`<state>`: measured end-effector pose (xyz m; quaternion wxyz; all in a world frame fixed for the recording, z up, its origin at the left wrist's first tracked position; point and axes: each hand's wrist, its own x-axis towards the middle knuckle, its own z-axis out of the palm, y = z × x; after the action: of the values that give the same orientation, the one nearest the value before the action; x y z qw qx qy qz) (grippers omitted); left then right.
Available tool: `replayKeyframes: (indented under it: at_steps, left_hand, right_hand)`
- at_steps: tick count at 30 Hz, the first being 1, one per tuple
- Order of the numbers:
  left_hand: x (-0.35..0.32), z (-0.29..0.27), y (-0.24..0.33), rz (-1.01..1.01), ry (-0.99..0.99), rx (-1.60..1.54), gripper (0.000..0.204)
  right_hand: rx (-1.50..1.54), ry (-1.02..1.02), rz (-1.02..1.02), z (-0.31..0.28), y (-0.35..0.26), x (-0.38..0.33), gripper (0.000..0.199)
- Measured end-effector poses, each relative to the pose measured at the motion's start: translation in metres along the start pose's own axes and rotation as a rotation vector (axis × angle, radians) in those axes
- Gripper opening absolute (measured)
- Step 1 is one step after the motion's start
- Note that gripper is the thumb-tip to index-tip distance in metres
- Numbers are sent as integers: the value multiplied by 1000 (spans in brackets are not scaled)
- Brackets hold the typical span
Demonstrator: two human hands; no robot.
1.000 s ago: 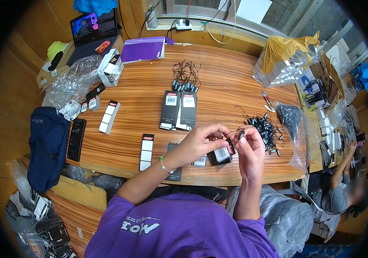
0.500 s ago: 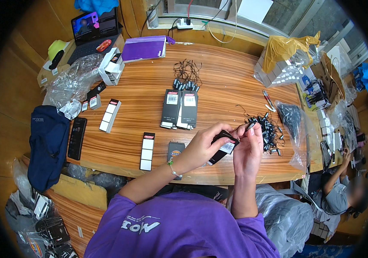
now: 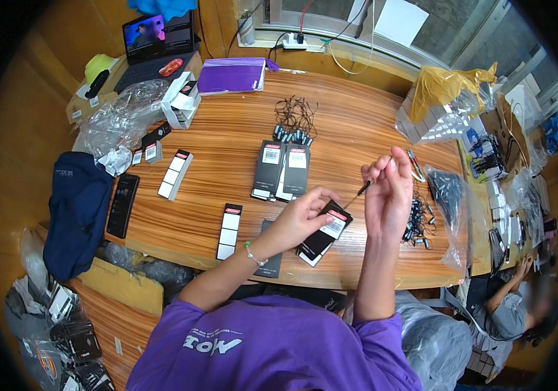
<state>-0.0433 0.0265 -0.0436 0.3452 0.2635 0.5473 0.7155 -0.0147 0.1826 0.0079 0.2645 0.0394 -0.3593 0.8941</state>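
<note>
While my left hand (image 3: 298,218) grips a flat black card sleeve (image 3: 323,234) by its edge just above the near rim of the wooden table (image 3: 227,140), my right hand (image 3: 386,189) pinches a thin black cord (image 3: 362,189). Both look light; the cord seems limp and slippery, so I'd hold it near its tip.
</note>
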Motion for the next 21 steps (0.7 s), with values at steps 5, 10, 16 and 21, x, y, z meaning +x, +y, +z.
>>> replayKeyframes:
  at_steps: [5, 10, 16, 21]
  left_hand:
    - [14, -45, 14, 119, 202, 169, 31]
    - [39, -82, 11, 113, 350, 276, 31]
    - [62, -93, 3, 69, 432, 669, 28]
    - [69, -94, -3, 252, 568, 1165, 28]
  right_hand:
    - [-131, 19, -63, 10, -4, 63, 18]
    - [-305, -4, -53, 16, 17, 137, 15]
    - [-466, -22, 52, 6, 53, 185, 13]
    - [-564, -27, 191, -14, 86, 210, 12]
